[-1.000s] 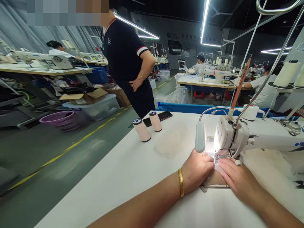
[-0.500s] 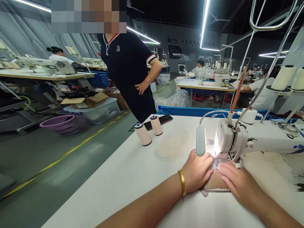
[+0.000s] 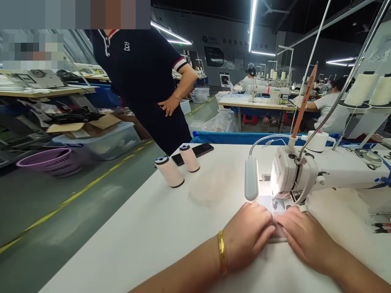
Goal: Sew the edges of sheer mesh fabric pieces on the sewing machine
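Note:
Just in front of the white sewing machine (image 3: 282, 171), a small piece of thin pale pinkish fabric (image 3: 279, 232) lies mostly hidden under my fingers. My left hand (image 3: 249, 230), with a gold bangle at its wrist, is curled and pinches the fabric's left side. From the right, my right hand (image 3: 305, 234) grips the same piece, its fingertips almost meeting the left ones. The presser foot (image 3: 276, 202) stands just beyond the fingertips, and the fabric is on the near side of it. A grey lamp (image 3: 251, 179) lights the spot.
Two pale thread cones (image 3: 170, 172) and a dark phone (image 3: 195, 154) are on the white table (image 3: 137, 244) at the far left. Sheer cream fabric (image 3: 339, 207) lies right of the machine. A person in dark clothes (image 3: 146, 81) stands beyond the table's left edge.
Both hands have drawn the fabric toward me, away from the presser foot, and my left fingers have curled more. The whole view has shifted slightly, with surroundings moving left.

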`<state>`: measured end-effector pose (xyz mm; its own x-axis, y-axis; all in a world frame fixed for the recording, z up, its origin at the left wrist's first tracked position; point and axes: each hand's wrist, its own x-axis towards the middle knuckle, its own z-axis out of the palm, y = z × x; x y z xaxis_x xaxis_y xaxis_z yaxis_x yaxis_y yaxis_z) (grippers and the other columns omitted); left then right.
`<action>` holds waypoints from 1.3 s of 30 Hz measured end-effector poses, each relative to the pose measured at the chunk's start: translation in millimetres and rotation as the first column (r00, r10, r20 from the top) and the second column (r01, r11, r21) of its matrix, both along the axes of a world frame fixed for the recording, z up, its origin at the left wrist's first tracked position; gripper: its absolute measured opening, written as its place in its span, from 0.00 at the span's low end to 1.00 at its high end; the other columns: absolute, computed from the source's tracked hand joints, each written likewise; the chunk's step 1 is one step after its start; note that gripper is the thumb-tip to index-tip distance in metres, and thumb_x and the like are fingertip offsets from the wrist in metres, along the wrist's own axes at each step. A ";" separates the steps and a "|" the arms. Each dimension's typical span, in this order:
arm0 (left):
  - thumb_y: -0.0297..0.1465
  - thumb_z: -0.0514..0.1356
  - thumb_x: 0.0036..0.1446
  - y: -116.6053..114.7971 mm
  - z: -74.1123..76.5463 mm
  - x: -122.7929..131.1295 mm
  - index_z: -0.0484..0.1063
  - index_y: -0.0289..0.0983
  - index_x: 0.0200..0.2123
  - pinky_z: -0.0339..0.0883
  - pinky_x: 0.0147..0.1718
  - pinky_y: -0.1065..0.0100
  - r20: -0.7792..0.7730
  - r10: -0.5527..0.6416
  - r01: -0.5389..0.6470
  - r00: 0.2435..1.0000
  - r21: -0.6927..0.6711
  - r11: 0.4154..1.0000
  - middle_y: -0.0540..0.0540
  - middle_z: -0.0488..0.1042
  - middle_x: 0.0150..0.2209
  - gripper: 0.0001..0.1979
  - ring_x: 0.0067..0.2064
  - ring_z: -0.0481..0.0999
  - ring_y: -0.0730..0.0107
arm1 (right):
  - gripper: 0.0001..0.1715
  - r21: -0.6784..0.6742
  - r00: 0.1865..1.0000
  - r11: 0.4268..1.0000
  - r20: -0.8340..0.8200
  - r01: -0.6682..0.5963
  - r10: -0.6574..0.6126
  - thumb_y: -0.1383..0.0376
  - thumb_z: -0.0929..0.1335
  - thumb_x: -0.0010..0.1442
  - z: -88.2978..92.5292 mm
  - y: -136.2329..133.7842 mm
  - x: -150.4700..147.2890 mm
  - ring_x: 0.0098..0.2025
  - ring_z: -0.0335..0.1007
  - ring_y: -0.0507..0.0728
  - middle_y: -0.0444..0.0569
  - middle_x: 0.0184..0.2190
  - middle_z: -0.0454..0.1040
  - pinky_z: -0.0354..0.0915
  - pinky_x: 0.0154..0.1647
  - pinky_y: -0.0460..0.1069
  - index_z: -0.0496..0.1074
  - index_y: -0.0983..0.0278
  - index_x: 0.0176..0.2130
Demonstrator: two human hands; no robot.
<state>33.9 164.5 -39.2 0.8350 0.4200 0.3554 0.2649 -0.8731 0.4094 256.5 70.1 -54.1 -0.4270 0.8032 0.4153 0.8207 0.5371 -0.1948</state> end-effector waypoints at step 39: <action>0.25 0.55 0.68 3.3 -18.7 12.4 0.78 0.41 0.42 0.60 0.41 0.57 0.058 0.019 -0.035 0.998 0.286 0.958 0.46 0.80 0.38 0.11 0.37 0.73 0.62 | 0.27 0.070 0.995 0.993 0.037 0.091 -0.093 0.81 0.60 0.58 -5.1 6.8 9.2 0.51 0.75 0.66 0.52 0.49 0.82 0.74 0.45 0.58 0.76 0.60 0.47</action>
